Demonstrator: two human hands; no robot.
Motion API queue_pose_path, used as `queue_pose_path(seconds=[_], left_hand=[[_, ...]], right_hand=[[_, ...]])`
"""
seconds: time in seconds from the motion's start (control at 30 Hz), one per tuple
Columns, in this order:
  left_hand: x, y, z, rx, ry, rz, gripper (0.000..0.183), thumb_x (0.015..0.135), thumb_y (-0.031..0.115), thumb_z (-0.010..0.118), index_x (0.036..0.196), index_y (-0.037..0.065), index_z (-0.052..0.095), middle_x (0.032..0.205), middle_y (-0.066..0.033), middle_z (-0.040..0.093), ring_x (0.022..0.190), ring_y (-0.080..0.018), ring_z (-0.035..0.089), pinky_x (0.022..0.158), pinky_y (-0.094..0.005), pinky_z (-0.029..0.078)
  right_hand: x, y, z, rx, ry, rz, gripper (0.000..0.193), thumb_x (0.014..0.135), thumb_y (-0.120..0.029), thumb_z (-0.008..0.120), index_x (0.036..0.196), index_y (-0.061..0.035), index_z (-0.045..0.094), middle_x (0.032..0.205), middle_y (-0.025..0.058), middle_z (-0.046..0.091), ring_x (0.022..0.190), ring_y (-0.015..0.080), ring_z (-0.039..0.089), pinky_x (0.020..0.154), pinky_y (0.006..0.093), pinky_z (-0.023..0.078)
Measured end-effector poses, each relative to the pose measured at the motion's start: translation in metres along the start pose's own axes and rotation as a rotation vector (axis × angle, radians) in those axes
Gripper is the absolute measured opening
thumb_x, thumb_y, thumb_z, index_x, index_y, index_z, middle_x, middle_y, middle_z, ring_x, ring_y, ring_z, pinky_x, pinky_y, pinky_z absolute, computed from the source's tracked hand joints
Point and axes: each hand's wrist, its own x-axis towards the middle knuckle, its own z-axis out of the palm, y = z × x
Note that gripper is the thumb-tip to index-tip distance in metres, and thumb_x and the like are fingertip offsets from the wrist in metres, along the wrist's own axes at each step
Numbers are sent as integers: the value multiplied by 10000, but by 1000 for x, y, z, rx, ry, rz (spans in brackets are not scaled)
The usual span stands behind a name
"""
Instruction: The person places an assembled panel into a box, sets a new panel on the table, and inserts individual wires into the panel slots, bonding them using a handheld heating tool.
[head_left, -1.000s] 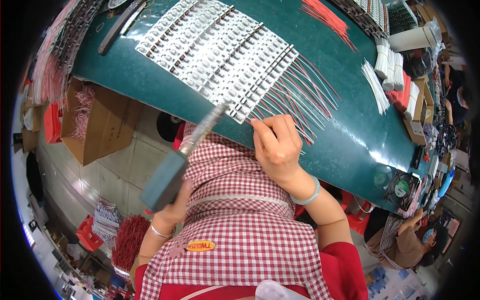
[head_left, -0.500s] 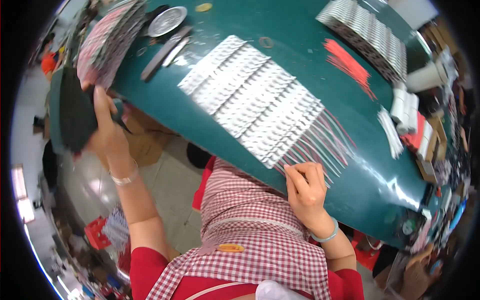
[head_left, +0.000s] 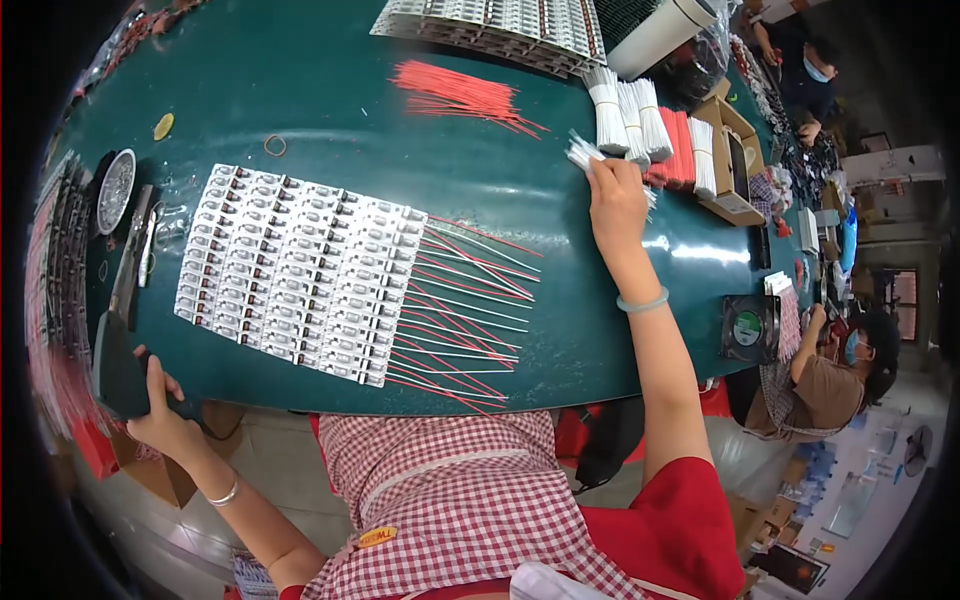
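Observation:
My left hand [head_left: 165, 415] is closed round the handle of a dark green gun-shaped tool [head_left: 118, 365] at the table's left edge. Farther right, my right hand [head_left: 617, 205] pinches a loose bunch of white wires [head_left: 583, 152]; part of the bunch hides under my fingers. Between my hands lies a white circuit-board panel [head_left: 300, 270], with small parts in rows. Red and white wires [head_left: 470, 310] fan out from its right edge. Beyond it lies a loose pile of red wires [head_left: 460, 95].
Tied white wire bundles [head_left: 605, 110] and red ones [head_left: 677, 150] lie beside an open cardboard box [head_left: 738, 180]. Stacked panels [head_left: 500, 30] stand at the back, near a white cylinder [head_left: 660, 40]. A metal dish [head_left: 115, 190] and a grey bar [head_left: 130, 262] lie left. Two people sit right.
The view has turned right. My right hand has left the wires at the panel's edge and moved to the white wires. My left hand still holds the green tool.

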Motion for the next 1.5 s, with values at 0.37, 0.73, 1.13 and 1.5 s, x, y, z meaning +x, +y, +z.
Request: queue_pose_path(seconds=[0.37, 0.73, 1.13, 1.5], left_hand=[[-49, 13, -16, -41, -12, -41, 208, 893, 24, 676, 1086, -40, 721, 779, -7, 588, 581, -61, 438, 526, -224, 323], [-82, 28, -45, -91, -29, -23, 334, 864, -50, 651, 1196, -64, 629, 1160, -140, 677, 596, -55, 520, 482, -197, 363], [-165, 32, -68, -462, -163, -451, 422, 855, 8, 629, 1251, -89, 523, 1121, -213, 620, 502, -103, 470, 437, -219, 379], [-218, 36, -75, -78, -535, -397, 332, 839, 1, 771, 1158, -37, 687, 1054, -108, 730, 922, -164, 693, 787, -305, 555]], right_hand=[[19, -2, -11, -41, 79, -111, 135, 799, 13, 679, 892, -78, 717, 836, 71, 627, 816, 271, 622, 708, 399, 511], [59, -107, -72, -353, -310, -633, 71, 708, -74, 677, 774, -55, 658, 862, 58, 596, 839, 203, 597, 639, 330, 506], [22, -154, -70, -6, -414, -554, 178, 723, -4, 652, 897, -34, 676, 866, 108, 619, 867, 287, 628, 686, 375, 533], [-92, -251, -90, 744, -219, -271, 286, 720, 97, 744, 989, 9, 702, 868, 92, 642, 743, 247, 610, 602, 339, 508]])
